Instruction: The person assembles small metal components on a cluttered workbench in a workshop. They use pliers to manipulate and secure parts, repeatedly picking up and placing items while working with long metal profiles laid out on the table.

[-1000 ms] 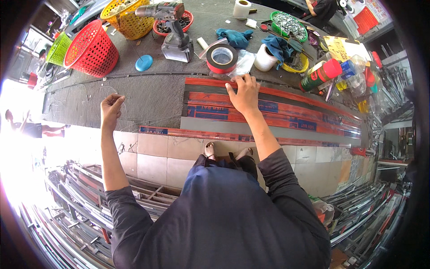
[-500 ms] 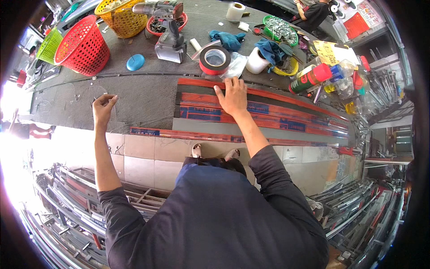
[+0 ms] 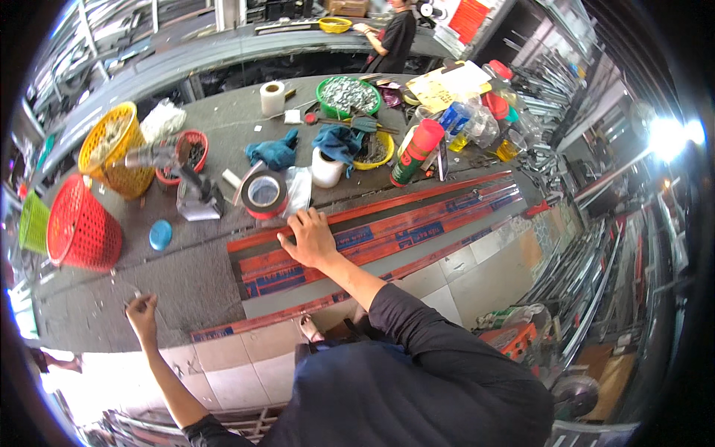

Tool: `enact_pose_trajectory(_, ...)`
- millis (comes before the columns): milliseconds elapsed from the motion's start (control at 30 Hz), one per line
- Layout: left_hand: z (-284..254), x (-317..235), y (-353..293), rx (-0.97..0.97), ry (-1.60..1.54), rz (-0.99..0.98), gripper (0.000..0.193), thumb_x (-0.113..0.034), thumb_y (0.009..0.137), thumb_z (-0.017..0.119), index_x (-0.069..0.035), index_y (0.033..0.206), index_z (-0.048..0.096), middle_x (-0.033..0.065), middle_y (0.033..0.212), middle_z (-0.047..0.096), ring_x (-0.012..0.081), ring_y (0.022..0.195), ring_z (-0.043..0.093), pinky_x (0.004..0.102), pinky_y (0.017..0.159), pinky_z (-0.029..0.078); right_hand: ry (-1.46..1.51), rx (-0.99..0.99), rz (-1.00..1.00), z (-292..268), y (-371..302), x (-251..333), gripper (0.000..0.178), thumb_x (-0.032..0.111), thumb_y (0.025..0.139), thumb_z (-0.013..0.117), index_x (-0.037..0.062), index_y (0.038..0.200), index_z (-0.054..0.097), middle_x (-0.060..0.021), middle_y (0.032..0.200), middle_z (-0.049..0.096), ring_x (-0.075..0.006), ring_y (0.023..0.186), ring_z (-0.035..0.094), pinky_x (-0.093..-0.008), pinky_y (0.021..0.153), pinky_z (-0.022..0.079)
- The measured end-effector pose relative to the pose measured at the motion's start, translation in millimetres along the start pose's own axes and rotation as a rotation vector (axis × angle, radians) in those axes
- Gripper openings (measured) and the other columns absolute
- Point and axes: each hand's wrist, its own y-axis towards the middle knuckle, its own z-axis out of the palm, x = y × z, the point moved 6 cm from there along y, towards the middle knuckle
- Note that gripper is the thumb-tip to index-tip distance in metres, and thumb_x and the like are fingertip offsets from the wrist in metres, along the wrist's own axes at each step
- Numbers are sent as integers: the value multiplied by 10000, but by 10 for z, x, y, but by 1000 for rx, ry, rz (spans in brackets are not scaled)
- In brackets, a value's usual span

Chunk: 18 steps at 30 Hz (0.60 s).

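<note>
Several long metal profiles covered in red and blue film (image 3: 357,238) lie side by side along the front of the workbench. My right hand (image 3: 309,240) rests on their far strips near the left end, with its fingers spread. Off to the left, over the dark bench mat, my left hand (image 3: 143,316) is closed in a pinch. What sits between its fingertips, if anything, is too small to tell. Just beyond my right hand lies a roll of black and red tape (image 3: 262,194), next to a clear plastic bag (image 3: 299,188).
At the left stand a red basket (image 3: 88,227), a yellow basket (image 3: 112,153) and a cordless drill (image 3: 195,186). A blue lid (image 3: 160,235) lies nearby. Toward the back right are a spray can (image 3: 417,153) and a green basket of metal pieces (image 3: 348,97). Another person (image 3: 395,41) stands beyond.
My view has swung to the right, so the bench appears tilted and shifted left. My right hand stays on the filmed profiles, and my left hand keeps its pinch over the mat.
</note>
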Motion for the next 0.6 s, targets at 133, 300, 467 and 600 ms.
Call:
enact_pose_trajectory(133, 29, 277, 140, 30, 29, 82, 219, -143, 902, 928, 33, 1016, 865, -1, 815, 718, 93, 760, 572, 306, 691, 458, 23, -23, 3, -5, -19, -32, 495, 524, 1018, 727, 70, 1215, 741, -158, 1226, 669, -365, 1194, 604, -556, 1044, 466)
enact_pose_trajectory(300, -43, 334, 151, 70, 270, -59, 208, -138, 873, 938, 32, 962, 856, 47, 783, 751, 113, 799, 670, 300, 739, 521, 45, -1, 11, 20, -45, -73, 528, 555, 1021, 735, 84, 1259, 732, -156, 1240, 664, -369, 1209, 601, -565, 1063, 467)
enact_pose_trajectory(467, -19, -166, -225, -58, 854, 121, 406, -106, 838, 888, -70, 1235, 814, 170, 1243, 759, 342, 1298, 665, 482, 1153, 504, 222, -130, -69, -342, -166, -39, 547, 458, 989, 799, 80, 1353, 642, -184, 1365, 605, -404, 1301, 552, -594, 1138, 433)
enact_pose_trajectory(600, 430, -1032, -826, -274, 605, 232, 454, -134, 856, 840, -99, 1305, 781, 171, 1359, 711, 412, 1399, 574, 552, 1244, 413, 528, -344, -117, -968, -1003, -252, 345, 253, 1023, 769, 59, 1281, 648, -153, 1227, 664, -394, 1177, 628, -562, 1065, 487)
